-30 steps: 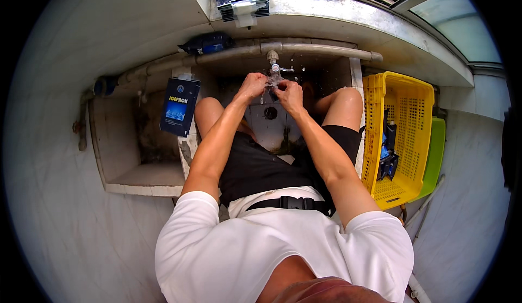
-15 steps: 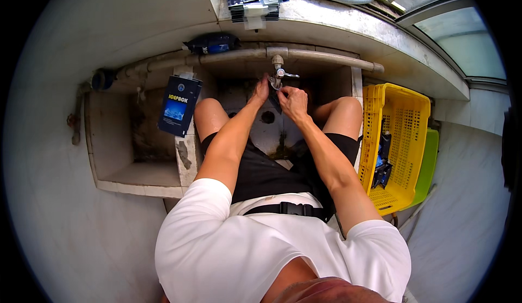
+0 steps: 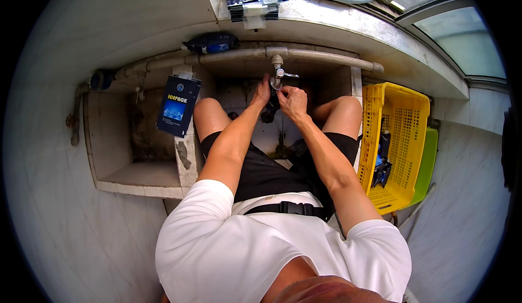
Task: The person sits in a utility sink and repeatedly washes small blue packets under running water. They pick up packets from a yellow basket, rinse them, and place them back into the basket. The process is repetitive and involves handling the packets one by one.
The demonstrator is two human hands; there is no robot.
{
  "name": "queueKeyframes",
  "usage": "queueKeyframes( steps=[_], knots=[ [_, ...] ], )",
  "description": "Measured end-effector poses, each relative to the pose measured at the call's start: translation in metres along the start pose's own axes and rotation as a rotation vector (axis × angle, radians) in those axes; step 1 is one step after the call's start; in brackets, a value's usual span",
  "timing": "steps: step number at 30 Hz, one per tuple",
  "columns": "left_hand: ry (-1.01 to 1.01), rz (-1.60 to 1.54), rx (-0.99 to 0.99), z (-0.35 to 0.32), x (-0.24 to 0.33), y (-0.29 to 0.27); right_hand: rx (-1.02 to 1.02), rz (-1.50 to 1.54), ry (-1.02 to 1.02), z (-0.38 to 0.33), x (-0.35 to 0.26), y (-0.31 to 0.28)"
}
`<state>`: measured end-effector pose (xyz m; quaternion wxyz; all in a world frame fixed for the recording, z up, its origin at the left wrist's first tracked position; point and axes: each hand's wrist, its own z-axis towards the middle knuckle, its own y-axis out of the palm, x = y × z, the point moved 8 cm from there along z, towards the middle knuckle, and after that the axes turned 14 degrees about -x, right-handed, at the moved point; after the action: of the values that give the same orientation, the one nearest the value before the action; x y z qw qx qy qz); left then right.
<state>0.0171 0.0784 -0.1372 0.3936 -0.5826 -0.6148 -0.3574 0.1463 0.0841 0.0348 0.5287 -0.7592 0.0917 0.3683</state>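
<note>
At the metal tap (image 3: 279,73) over the tiled sink basin, both hands are closed with fingertips pinching the mouth of a cold pack pouch (image 3: 270,106). My left hand (image 3: 261,92) grips from the left of the spout. From the right, my right hand (image 3: 293,101) pinches the pouch's pale upper edge just under it. The dark pouch hangs below the tap, partly hidden by my hands. Another flat, dark blue cold pack pouch (image 3: 178,105) lies on the basin's left divider, beside my left knee.
A filled dark pouch (image 3: 211,43) rests behind the horizontal pipe (image 3: 234,56). Stacked flat pouches (image 3: 253,1) lie on the ledge above. A yellow basket (image 3: 405,151) holding several dark pouches stands at right, against a green container (image 3: 427,167). A second basin (image 3: 109,134) is at left.
The pouch under the tap now shows as a larger dark shape, covering the drain hole seen earlier. Both hands have stayed almost in place.
</note>
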Motion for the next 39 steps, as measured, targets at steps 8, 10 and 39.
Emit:
queueKeyframes(
  steps=[8,10,39],
  knots=[
    [-0.084,0.019,0.004,-0.005,-0.003,-0.010,-0.015,-0.020,0.014,0.002,-0.005,0.001],
    [-0.076,0.004,-0.007,-0.007,0.000,-0.010,-0.011,-0.020,0.017,0.002,-0.005,0.001],
    [-0.082,0.610,0.846,-0.181,0.091,-0.334,0.475,0.468,0.846,-0.268,0.353,-0.274]
  ],
)
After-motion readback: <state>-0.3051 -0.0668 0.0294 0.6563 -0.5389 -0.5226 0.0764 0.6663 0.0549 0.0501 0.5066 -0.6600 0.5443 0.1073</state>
